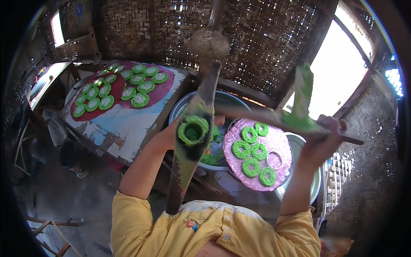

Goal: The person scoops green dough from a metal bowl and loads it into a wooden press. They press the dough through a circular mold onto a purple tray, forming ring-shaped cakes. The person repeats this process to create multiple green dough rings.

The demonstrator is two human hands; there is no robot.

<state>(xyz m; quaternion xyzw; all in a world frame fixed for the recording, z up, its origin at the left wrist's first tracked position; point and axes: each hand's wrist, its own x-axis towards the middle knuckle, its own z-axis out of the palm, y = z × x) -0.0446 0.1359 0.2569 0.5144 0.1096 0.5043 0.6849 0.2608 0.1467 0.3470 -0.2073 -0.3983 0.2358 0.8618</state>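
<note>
A long wooden press body [182, 169] stands tilted in front of me, its round hole rimmed with green dough [193, 130]. My left hand [170, 136] is closed round it from behind; most of the fingers are hidden, with tips showing at its right side. In my right hand [324, 141] is the end of the press's wooden lever [257, 116], swung out to the right and blurred by motion. A green-smeared block [304, 92] sticks up from this lever. Below it, several green dough rings [251, 167] and a thin metal ring [274, 159] lie on a round pink mat [231, 147].
Behind the press is a blue basin [176, 110] with green dough inside. Another basin [317, 184] sits partly under the pink mat. At left, a worn table [124, 132] bears red and purple round mats with several white-topped green rings. A coarse round knob [209, 44] hangs near the woven wall.
</note>
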